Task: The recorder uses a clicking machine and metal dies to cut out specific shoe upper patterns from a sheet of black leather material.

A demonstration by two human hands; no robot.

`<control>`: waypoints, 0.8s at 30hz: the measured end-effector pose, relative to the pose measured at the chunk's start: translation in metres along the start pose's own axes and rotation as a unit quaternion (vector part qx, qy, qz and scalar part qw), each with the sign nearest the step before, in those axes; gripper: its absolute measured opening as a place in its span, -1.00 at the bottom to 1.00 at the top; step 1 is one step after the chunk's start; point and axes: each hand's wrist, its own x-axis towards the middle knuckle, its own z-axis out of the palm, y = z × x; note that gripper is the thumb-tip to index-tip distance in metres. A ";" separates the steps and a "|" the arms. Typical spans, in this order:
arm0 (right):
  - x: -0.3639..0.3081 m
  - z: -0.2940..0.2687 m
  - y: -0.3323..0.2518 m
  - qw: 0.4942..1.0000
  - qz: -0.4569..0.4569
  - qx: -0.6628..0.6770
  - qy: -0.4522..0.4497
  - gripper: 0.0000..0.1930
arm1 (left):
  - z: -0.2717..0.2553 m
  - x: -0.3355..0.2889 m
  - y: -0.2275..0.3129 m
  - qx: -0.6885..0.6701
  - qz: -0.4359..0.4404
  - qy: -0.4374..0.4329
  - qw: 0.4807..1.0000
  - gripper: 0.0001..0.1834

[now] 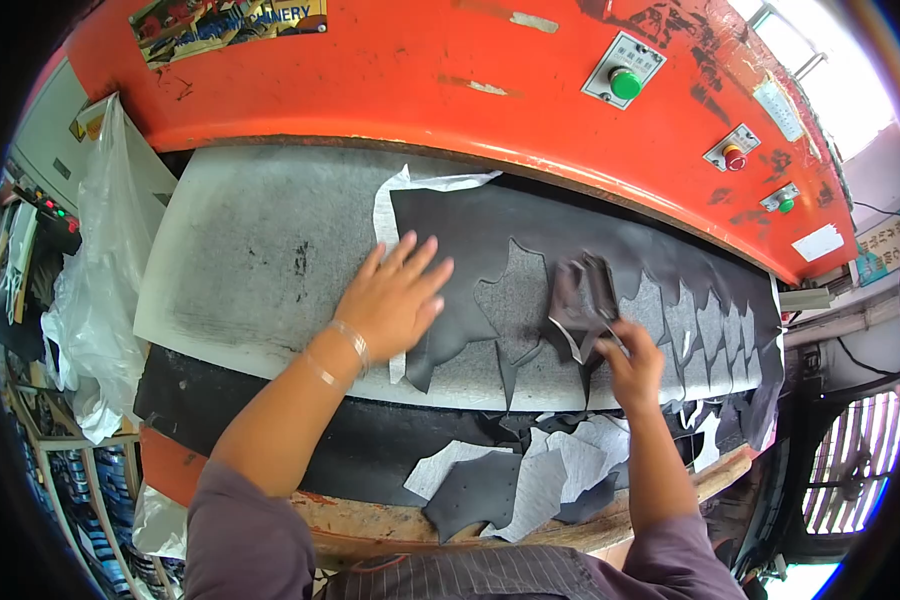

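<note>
Over on the left, a crumpled clear plastic bag (95, 290) hangs beside the pale grey cutting board (250, 250) of an orange press (400, 85). The person's left hand (395, 300) lies flat with fingers spread wide, pressing down on the left end of a dark leather sheet (470, 225) that covers the board's right half; it grips nothing, and a thin bracelet (352, 343) circles the wrist. The sheet is riddled with cut-out holes, a big one near its middle and a row of smaller ones running off to the right. Further right, the right hand (632, 362) is closed around a dark cut leather piece (582, 300), pinching it at its lower edge and holding it raised just above the sheet. Below, on the front ledge between the forearms, a loose heap of grey and dark cut pieces (530, 470) rests. On the press's face sit a green button (625, 83) and, further right, a red button (734, 158).
</note>
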 end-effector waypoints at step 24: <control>-0.196 -0.205 0.147 0.894 0.277 -0.278 0.216 -0.58 | -0.016 -0.119 0.130 -0.109 -0.206 -0.205 0.950 -0.08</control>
